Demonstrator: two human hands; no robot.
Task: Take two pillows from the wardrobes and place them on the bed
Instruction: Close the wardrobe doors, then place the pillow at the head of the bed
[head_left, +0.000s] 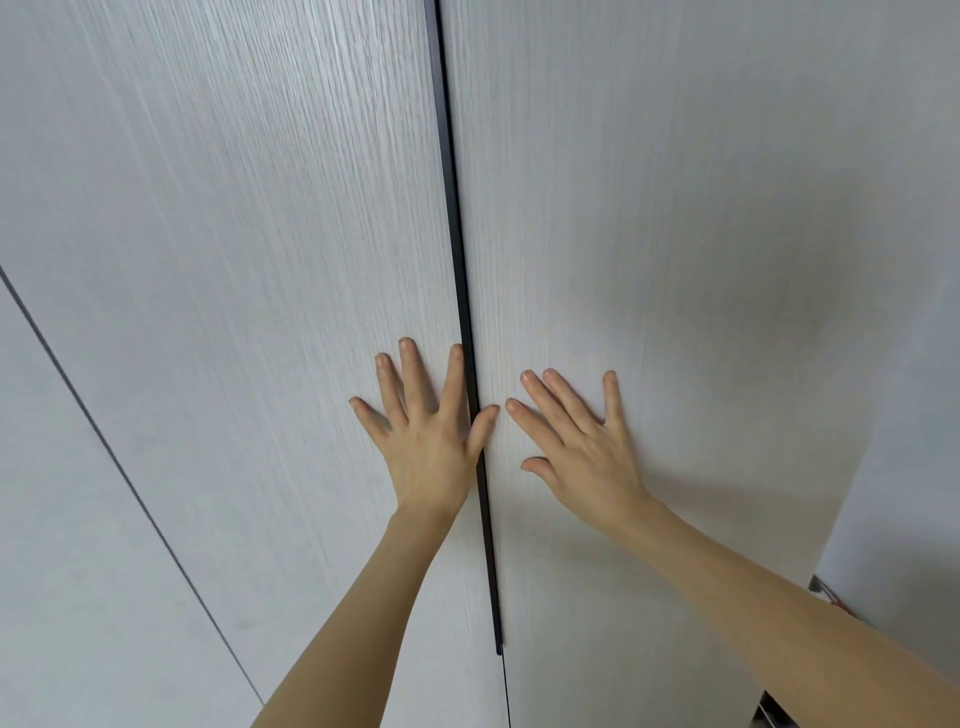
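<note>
Two pale wood-grain wardrobe doors fill the view, shut, with a dark vertical gap between them. My left hand lies flat on the left door, fingers spread, its thumb reaching across the gap. My right hand lies flat on the right door, fingers apart, just right of the gap. Both hands hold nothing. No pillow and no bed are in view.
A further door panel sits at the lower left, past a thin dark seam. At the far right the right door ends at a pale wall, with a small dark fitting low down.
</note>
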